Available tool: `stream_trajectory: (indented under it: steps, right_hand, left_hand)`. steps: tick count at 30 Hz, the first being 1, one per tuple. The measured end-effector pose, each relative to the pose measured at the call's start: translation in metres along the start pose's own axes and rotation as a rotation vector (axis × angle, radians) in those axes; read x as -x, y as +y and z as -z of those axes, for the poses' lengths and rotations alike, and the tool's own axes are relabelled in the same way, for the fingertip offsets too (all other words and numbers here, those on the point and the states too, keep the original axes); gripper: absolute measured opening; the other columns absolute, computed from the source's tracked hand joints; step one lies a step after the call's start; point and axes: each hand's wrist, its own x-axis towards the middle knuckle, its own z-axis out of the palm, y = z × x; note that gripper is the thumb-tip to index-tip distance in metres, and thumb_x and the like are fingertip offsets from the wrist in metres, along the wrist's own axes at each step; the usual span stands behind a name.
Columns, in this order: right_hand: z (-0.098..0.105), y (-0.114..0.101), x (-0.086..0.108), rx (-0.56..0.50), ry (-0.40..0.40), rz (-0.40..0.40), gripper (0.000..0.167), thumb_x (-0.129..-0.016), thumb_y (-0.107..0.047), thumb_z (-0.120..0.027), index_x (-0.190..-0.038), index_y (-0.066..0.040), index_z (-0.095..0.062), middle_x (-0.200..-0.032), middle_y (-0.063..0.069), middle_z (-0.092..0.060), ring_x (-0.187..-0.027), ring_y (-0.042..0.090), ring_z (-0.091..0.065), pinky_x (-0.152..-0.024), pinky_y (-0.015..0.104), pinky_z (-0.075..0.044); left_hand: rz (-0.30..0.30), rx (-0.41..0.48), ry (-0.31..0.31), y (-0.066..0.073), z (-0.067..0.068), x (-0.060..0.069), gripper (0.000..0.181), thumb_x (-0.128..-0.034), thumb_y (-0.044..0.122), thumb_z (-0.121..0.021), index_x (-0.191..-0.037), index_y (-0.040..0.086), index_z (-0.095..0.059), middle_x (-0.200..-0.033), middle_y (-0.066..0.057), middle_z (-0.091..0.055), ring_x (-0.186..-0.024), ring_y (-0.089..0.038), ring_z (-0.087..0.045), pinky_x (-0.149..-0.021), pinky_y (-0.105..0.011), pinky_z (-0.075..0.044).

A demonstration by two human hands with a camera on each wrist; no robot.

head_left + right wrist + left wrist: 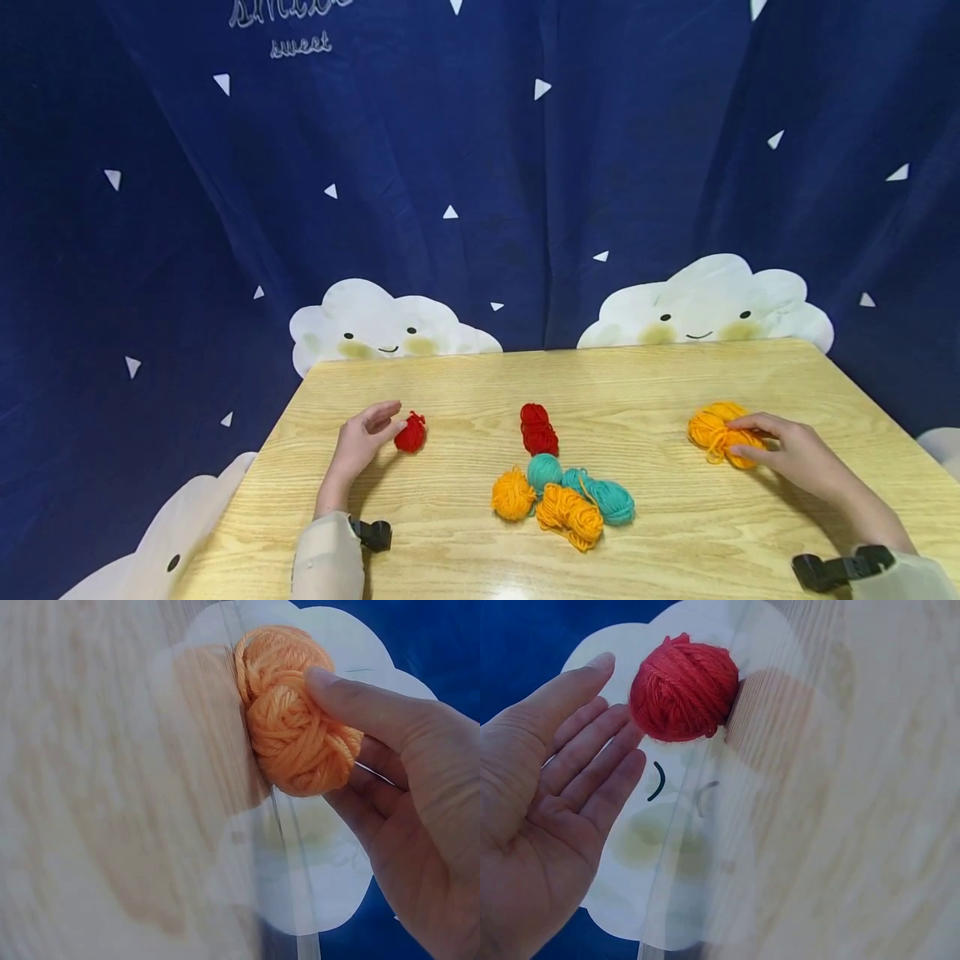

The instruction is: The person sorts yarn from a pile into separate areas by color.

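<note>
On right side of table [630, 387], between thumb and fingers of right hand [797, 454]: orange skein [708, 427]. On left, left hand [360, 443], wide, thumb apart, just beside small red ball [412, 436]; contact, cannot tell. In way between both: red skein [539, 431], teal ball [544, 472], teal skein [612, 501], orange ball [513, 495], second orange skein [570, 514], bunched close. Behind, blue curtain [487, 150]. Long axis of held skein: top to bottom in right wrist view, slightly slanted.

red yarn ball [410, 434] left, orange skein [715, 428] right
</note>
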Motion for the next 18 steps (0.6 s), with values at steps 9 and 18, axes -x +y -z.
stream_trajectory:
  steps: [9, 18]
  right_hand:
    - [0.002, 0.000, 0.000, -0.005, -0.036, -0.029, 0.039, -0.085, -0.035, -0.075, -0.114, -0.010, -0.070, -0.116, 0.019, -0.069, -0.092, -0.024, -0.041, -0.075, 0.016, -0.051]
    - [0.001, 0.001, -0.001, -0.002, -0.031, -0.020, 0.037, -0.085, -0.034, -0.075, -0.114, -0.010, -0.070, -0.115, 0.018, -0.070, -0.092, -0.023, -0.043, -0.074, 0.017, -0.051]
  left_hand:
    - [-0.029, 0.063, 0.006, 0.012, -0.006, -0.001, 0.050, -0.0874, 0.018, -0.074, -0.133, 0.005, -0.059, -0.136, -0.016, -0.061, -0.129, -0.035, -0.055, -0.109, -0.039, -0.045]
    - [-0.071, 0.067, -0.031, 0.030, -0.017, -0.001, 0.049, -0.0857, 0.013, -0.075, -0.131, 0.003, -0.060, -0.135, -0.017, -0.061, -0.128, -0.035, -0.056, -0.109, -0.041, -0.045]
